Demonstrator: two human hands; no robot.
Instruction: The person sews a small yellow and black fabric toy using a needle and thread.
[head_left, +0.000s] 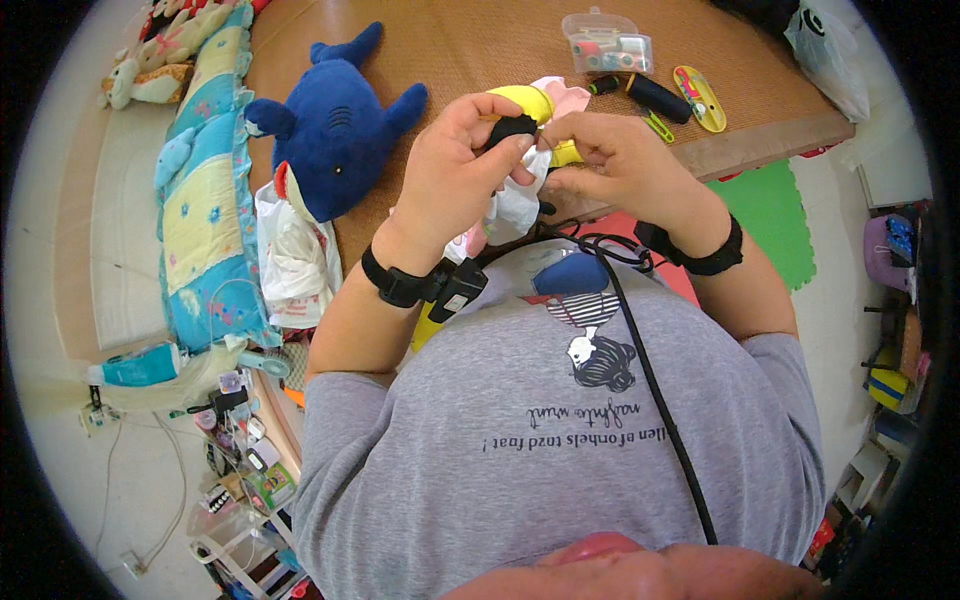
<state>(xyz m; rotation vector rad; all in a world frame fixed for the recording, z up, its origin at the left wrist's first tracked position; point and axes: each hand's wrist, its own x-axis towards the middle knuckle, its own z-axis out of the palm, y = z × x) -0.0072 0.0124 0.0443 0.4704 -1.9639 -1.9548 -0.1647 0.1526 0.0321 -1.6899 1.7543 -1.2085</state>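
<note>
My left hand (450, 169) pinches a small black fabric piece (508, 130) between thumb and fingers, above the mat's near edge. Bunched around it is soft stuff: a yellow padded part (525, 100), a pink fabric part (568, 97) and white cloth (517, 208) hanging below. They may be parts of one stuffed item; my hands hide much of it. My right hand (626, 161) is close on the right, fingers curled, its index fingertip by the black piece. A thin dark strand shows near that fingertip; whether the fingers grip it is unclear.
A blue plush shark (330, 135) lies left on the woven mat (465, 45). Back right are a clear sewing box (611, 49), a dark thread spool (658, 97), a yellow pin case (700, 99) and green thread snips (660, 127). A black cable (652, 360) crosses my shirt.
</note>
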